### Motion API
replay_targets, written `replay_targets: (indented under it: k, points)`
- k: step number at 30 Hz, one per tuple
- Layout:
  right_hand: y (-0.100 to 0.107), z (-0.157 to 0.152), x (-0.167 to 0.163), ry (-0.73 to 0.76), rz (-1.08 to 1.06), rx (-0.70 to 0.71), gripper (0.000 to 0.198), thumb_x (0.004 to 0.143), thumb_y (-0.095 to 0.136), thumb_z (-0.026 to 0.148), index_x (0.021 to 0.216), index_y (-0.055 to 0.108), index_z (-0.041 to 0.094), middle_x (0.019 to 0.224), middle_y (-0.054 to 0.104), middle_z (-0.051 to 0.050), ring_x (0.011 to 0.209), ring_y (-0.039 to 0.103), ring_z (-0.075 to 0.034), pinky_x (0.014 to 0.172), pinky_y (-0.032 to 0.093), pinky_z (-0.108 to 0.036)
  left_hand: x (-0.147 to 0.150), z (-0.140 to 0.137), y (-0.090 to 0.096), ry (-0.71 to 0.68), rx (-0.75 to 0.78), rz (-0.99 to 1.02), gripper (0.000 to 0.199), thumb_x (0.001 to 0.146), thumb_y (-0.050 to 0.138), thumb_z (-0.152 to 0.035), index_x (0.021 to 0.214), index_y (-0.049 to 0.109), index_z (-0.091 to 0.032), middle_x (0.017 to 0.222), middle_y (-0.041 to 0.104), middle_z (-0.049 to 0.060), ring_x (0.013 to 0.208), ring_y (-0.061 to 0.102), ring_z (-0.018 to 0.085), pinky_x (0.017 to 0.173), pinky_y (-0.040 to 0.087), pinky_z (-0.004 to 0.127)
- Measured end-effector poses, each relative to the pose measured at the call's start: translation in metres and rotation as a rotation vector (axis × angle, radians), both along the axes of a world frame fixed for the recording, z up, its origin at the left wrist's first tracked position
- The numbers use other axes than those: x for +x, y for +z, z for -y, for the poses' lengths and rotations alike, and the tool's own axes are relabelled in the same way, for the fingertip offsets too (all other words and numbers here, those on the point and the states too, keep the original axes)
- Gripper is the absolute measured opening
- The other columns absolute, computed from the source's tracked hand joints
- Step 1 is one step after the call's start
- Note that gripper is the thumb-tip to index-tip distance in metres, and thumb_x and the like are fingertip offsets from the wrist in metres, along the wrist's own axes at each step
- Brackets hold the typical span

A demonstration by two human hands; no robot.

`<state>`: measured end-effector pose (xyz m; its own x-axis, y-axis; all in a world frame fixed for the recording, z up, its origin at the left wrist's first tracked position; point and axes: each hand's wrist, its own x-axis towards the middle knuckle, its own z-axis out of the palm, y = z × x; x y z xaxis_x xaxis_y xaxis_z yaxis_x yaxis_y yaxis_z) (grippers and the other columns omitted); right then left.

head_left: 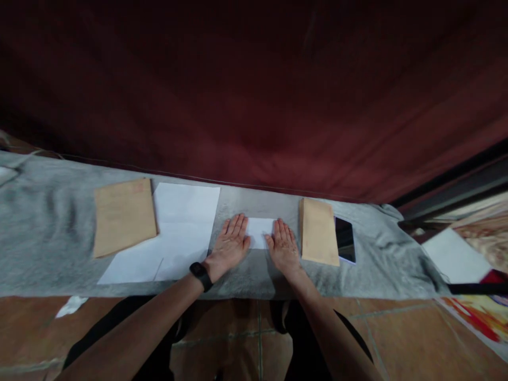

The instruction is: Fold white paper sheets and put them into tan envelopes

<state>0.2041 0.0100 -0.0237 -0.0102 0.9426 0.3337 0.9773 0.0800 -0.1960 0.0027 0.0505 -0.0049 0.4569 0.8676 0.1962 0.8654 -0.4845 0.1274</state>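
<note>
A small folded white paper (260,233) lies flat on the grey cloth in front of me. My left hand (233,241) rests palm down on its left end, fingers stretched out. At the right end my right hand (283,246) lies flat in the same way, its fingers pointing away from me. Neither hand grips anything. Beside my left hand are large white sheets (186,227) with fold creases, partly under a stack of brown envelopes (125,214). To the right of my right hand sits another stack of brown envelopes (319,231).
A phone (345,239) with a dark screen lies beside the right envelopes. The grey cloth (381,259) covers the long narrow surface. Behind it hangs a dark red curtain (254,106). A scrap of white paper (71,306) is on the tiled floor (222,344).
</note>
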Motion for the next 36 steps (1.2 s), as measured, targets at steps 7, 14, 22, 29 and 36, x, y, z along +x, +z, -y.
replay_targets:
  k: [7, 14, 22, 29, 36]
  points:
    - [0.000, 0.001, 0.002, -0.079, -0.021, -0.023, 0.061, 0.107, 0.034, 0.043, 0.155, 0.039, 0.005, 0.157, 0.043, -0.021, 0.148, 0.038, -0.032, 0.119, 0.033, -0.050, -0.004, -0.003, -0.002, 0.021, 0.012, -0.046, 0.061, 0.100, 0.028, -0.033, 0.156, 0.036, -0.008, 0.162, 0.038, 0.015, 0.154, 0.027, 0.025, 0.126, 0.021, 0.048]
    - [0.005, 0.005, 0.001, -0.121, -0.026, 0.051, 0.057, 0.107, 0.037, 0.037, 0.154, 0.040, 0.006, 0.157, 0.043, -0.022, 0.145, 0.043, -0.033, 0.119, 0.034, -0.052, -0.006, -0.005, -0.003, 0.014, 0.022, -0.050, 0.061, 0.100, 0.030, -0.033, 0.157, 0.035, -0.012, 0.162, 0.038, 0.013, 0.154, 0.028, 0.025, 0.126, 0.020, 0.049]
    - [0.014, 0.013, -0.035, 0.205, -0.038, 0.001, 0.056, 0.108, 0.034, 0.038, 0.157, 0.036, 0.011, 0.162, 0.038, -0.011, 0.151, 0.033, -0.023, 0.124, 0.030, -0.042, -0.005, -0.005, 0.001, 0.023, -0.041, -0.078, 0.062, 0.100, 0.027, -0.032, 0.156, 0.035, -0.006, 0.164, 0.033, 0.014, 0.154, 0.026, 0.026, 0.127, 0.016, 0.048]
    - [0.007, 0.007, -0.017, 0.063, -0.019, -0.017, 0.060, 0.107, 0.040, 0.043, 0.156, 0.037, 0.007, 0.160, 0.039, -0.016, 0.151, 0.034, -0.026, 0.123, 0.029, -0.045, -0.007, -0.007, -0.005, 0.072, -0.046, -0.066, 0.063, 0.101, 0.026, -0.036, 0.156, 0.034, -0.005, 0.163, 0.033, 0.016, 0.154, 0.027, 0.026, 0.127, 0.016, 0.048]
    - [0.006, 0.005, -0.011, 0.051, -0.005, -0.004, 0.061, 0.106, 0.043, 0.044, 0.155, 0.039, 0.008, 0.159, 0.042, -0.016, 0.150, 0.036, -0.027, 0.122, 0.031, -0.045, -0.005, -0.002, -0.003, 0.080, 0.044, 0.059, 0.063, 0.102, 0.025, -0.035, 0.152, 0.037, 0.001, 0.162, 0.034, 0.022, 0.153, 0.028, 0.031, 0.126, 0.019, 0.050]
